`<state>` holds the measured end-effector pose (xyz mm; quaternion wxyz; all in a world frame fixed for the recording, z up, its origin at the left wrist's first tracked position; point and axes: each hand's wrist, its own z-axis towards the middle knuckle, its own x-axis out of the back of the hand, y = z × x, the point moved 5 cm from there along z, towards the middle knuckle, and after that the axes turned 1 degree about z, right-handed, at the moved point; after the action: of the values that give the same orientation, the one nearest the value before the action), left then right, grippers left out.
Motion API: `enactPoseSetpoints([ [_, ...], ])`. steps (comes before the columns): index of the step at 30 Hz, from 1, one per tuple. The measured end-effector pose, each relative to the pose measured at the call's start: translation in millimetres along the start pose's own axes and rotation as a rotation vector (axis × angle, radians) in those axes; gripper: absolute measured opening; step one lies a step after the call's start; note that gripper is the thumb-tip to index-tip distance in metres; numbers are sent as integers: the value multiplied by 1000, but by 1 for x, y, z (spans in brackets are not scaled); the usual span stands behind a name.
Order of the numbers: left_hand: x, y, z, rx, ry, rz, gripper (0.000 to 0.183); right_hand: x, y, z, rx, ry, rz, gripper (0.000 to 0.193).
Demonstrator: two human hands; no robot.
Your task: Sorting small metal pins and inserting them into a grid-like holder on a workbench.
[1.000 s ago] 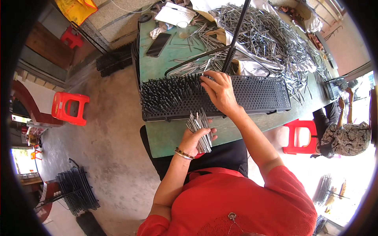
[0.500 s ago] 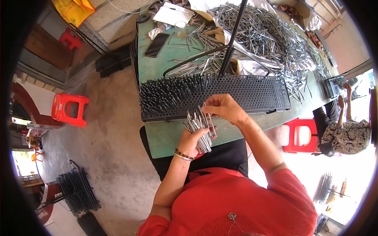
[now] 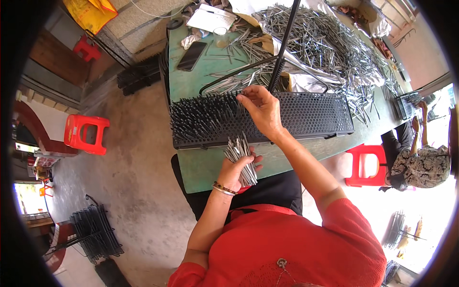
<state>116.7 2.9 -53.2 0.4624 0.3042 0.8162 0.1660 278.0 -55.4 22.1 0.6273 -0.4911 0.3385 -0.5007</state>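
A bundle of thin silvery metal rods [image 3: 245,167] stands fanned out in my left hand [image 3: 231,173], which is wrapped round it just in front of the table's near edge. My right hand [image 3: 264,115] reaches over a long black perforated rack [image 3: 306,115], thumb and fingertips pinched together at the far edge of its filled part. What they pinch is hidden by the fingers and the dark background. Dark rods [image 3: 201,115] stand upright and close-packed in the holes of the rack's left half. To the right of my hand the rack's holes show bare.
Behind the rack, a large heap of loose metal rods [image 3: 320,43] covers the green table [image 3: 191,167]. A black metal bar frame [image 3: 286,45] rises over the rack. A phone [image 3: 192,56] lies back left. Red stools [image 3: 86,134] stand about; another person [image 3: 420,165] works at far right.
My right hand has moved from the bundle in my left hand up and away, to the far edge of the rack's filled part. The left hand keeps its hold on the bundle.
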Motion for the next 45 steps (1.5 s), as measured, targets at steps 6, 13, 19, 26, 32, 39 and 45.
enactPoseSetpoints([
  [6,-1,2,-2,5,7,15,23,0,-6,0,106,-5,-146,20],
  [13,-1,1,-1,16,-15,44,31,1,7,-1,42,29,-75,19],
  [19,0,2,-4,14,6,71,34,1,6,-4,68,19,-74,16],
  [26,2,1,-3,4,13,69,33,0,6,-3,172,-24,-89,15],
  [32,3,0,-2,21,9,55,31,0,2,-4,240,-46,-191,17],
  [39,2,0,-3,16,16,65,31,-3,4,-7,305,-82,-283,22],
  [45,2,-1,-3,23,7,75,32,-12,-11,-13,600,-159,-473,26],
])
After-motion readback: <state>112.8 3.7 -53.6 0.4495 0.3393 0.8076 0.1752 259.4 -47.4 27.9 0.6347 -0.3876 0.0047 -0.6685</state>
